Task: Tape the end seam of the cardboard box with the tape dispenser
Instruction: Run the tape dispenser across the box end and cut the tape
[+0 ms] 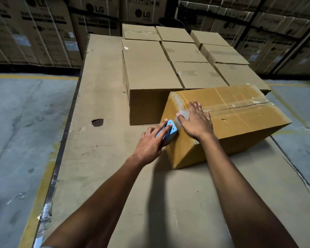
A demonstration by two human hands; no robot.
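Note:
A tan cardboard box (240, 122) lies tilted on a cardboard-covered platform, with clear tape along its top centre seam. My left hand (150, 145) grips a blue tape dispenser (170, 131) held against the box's near-left end face. A strip of clear tape (182, 116) runs from the dispenser up over the end edge. My right hand (195, 120) lies flat, fingers spread, pressing that tape down where the top seam meets the end edge.
Several closed cardboard boxes (150, 72) stand in rows just behind the tilted box. The cardboard-covered platform (100, 158) has a torn hole (97, 122) at left. Concrete floor (16, 131) flanks both sides; large stacked appliance cartons (43, 29) line the back.

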